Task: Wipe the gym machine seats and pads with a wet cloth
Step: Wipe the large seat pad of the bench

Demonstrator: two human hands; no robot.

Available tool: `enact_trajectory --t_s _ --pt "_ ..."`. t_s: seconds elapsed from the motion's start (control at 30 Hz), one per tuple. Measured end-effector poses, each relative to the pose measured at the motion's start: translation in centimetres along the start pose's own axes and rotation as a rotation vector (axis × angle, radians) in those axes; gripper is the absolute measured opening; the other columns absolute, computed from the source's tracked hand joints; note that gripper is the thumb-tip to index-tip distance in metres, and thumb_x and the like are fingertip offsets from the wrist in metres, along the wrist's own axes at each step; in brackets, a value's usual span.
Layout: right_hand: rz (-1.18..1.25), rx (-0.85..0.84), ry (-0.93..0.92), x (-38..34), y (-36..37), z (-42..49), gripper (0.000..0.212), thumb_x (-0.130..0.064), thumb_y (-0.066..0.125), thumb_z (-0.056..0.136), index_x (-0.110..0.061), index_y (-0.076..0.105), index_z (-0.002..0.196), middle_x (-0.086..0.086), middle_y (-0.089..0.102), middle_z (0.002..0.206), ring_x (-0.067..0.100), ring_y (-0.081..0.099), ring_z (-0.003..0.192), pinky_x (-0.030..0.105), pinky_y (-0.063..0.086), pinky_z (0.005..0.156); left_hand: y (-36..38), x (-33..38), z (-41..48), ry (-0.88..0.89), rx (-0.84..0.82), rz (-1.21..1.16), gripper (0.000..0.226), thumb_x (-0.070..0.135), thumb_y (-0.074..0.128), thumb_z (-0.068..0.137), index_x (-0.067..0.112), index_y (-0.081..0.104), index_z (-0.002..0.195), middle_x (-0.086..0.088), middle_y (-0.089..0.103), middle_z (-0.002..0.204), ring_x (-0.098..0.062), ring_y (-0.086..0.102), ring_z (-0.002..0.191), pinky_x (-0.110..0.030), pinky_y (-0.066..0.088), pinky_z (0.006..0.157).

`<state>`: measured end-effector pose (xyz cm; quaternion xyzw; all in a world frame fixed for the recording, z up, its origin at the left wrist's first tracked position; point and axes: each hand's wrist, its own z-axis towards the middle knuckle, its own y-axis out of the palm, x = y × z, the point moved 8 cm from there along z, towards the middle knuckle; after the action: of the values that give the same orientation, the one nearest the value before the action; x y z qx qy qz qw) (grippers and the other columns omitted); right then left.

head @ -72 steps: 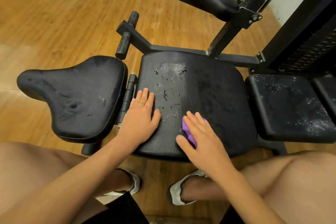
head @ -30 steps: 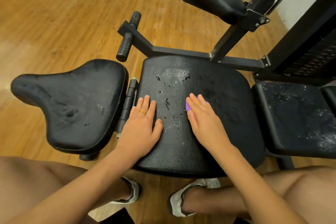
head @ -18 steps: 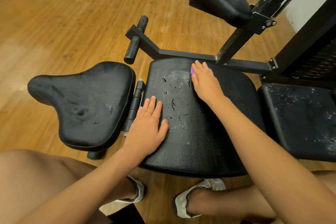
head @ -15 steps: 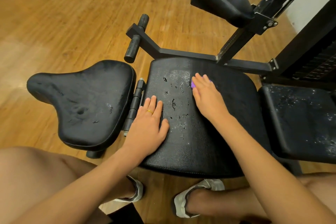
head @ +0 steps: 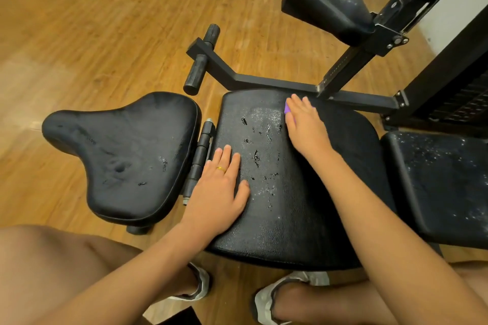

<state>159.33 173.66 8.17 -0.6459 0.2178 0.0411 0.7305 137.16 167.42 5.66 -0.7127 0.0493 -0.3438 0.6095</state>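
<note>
Right hand (head: 303, 124): fingers straight and close together, pressing flat on one purple cloth (head: 287, 109). Only a small edge of the cloth shows beside the fingers. The cloth lies at the far edge of the seat (head: 290, 206), right of its centre.

Left hand (head: 219, 192): palm down, fingers straight, thumb spread, resting on the seat's near left part and holding nothing. It wears one ring (head: 220, 169).

Seat surface: several small tears and pale flecks between the two hands.

Pads in view, four: the seat; one saddle pad (head: 126, 155) just left of it; one flecked pad (head: 435, 187) just right of it; one raised pad (head: 322, 0) beyond it.

One roller bar (head: 202, 60) stands beyond the seat's left corner. Two shoes (head: 200, 285) (head: 285, 295) show below its near edge, on a wood floor (head: 92, 34).
</note>
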Motion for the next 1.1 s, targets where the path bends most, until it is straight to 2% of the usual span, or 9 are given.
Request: enact_trajectory --t_s 0.1,0.23,0.37,0.47,0.57,0.73,0.87,0.97,1.1 --pt "-0.018 0.027 0.034 -0.1 -0.1 2.5 0.042 -0.017 0.031 0.106 -0.004 0.04 0.145 0.01 0.032 0.157 0.034 0.022 0.146 0.044 0.02 0.116 -0.3 -0.2 -0.3 -0.02 0.012 -0.025 0.08 0.054 0.015 0.089 0.011 0.028 0.155 -0.008 0.013 0.166 -0.023 0.007 0.153 -0.04 0.01 0.124" --pt "-0.012 0.026 -0.016 -1.2 -0.4 -0.5 0.036 -0.013 0.036 0.104 -0.001 0.049 0.136 0.013 0.039 0.152 0.037 0.03 0.14 0.043 0.023 0.113 -0.8 -0.2 -0.2 -0.011 0.019 -0.009 0.081 0.053 0.015 0.088 0.01 0.029 0.154 -0.011 0.014 0.165 -0.025 0.009 0.153 -0.039 0.008 0.123" --pt "0.019 -0.048 -0.07 -2.0 0.8 -9.1 0.041 -0.017 0.041 0.103 -0.007 0.048 0.142 0.008 0.04 0.154 0.031 0.03 0.145 0.037 0.018 0.118 -0.7 0.0 -0.2 -0.006 0.02 0.003 0.08 0.052 0.016 0.089 0.008 0.03 0.154 -0.013 0.016 0.164 -0.027 0.01 0.153 -0.04 0.008 0.123" --pt "0.039 -0.058 -0.102 -3.1 1.0 -17.5 0.045 -0.028 0.036 0.101 -0.011 0.054 0.139 0.003 0.046 0.15 0.026 0.036 0.143 0.037 0.023 0.119 -0.7 -0.1 -0.2 -0.003 0.025 0.002 0.08 0.052 0.017 0.088 0.006 0.032 0.153 -0.015 0.018 0.163 -0.029 0.012 0.152 -0.042 0.009 0.122" --pt "0.03 -0.078 -0.079 -3.6 1.3 -22.8 0.047 -0.029 0.034 0.1 -0.014 0.056 0.138 0.0 0.048 0.149 0.022 0.038 0.142 0.036 0.025 0.115 -0.5 -0.3 -0.2 -0.002 0.024 0.011 0.08 0.051 0.018 0.089 0.005 0.033 0.152 -0.017 0.02 0.163 -0.031 0.014 0.152 -0.044 0.012 0.122" --pt "0.021 -0.097 -0.035 -3.3 1.3 -19.3 0.046 -0.029 0.031 0.104 -0.016 0.047 0.145 0.0 0.038 0.156 0.021 0.027 0.147 0.026 0.011 0.118 -0.4 -0.3 -0.2 -0.027 0.002 0.009 0.072 0.046 0.026 0.093 0.008 0.029 0.154 -0.013 0.015 0.164 -0.027 0.009 0.153 -0.04 0.007 0.123" --pt "0.005 -0.091 0.044 -2.6 1.1 -14.5 0.044 -0.023 0.033 0.107 -0.015 0.036 0.15 0.001 0.027 0.161 0.022 0.016 0.15 0.033 0.01 0.121 -0.6 0.2 -0.5 -0.023 0.008 0.008 0.069 0.044 0.028 0.095 0.009 0.028 0.155 -0.013 0.015 0.165 -0.026 0.009 0.153 -0.039 0.007 0.122" --pt "-0.024 -0.1 0.024 -3.4 1.1 -15.3 0.043 -0.022 0.033 0.106 -0.013 0.04 0.147 0.003 0.03 0.159 0.025 0.02 0.149 0.035 0.013 0.121 -0.8 0.2 -0.8 -0.028 0.015 0.004 0.068 0.044 0.029 0.097 0.01 0.027 0.155 -0.012 0.013 0.165 -0.025 0.008 0.153 -0.038 0.006 0.122" --pt "-0.025 -0.087 -0.044 -4.2 0.9 -21.9 0.044 -0.025 0.033 0.102 -0.012 0.052 0.14 0.004 0.044 0.151 0.027 0.036 0.143 0.037 0.024 0.118 -1.0 0.5 -0.8 -0.011 0.032 0.003 0.07 0.044 0.029 0.094 0.007 0.031 0.153 -0.015 0.018 0.164 -0.029 0.013 0.152 -0.038 0.01 0.122"
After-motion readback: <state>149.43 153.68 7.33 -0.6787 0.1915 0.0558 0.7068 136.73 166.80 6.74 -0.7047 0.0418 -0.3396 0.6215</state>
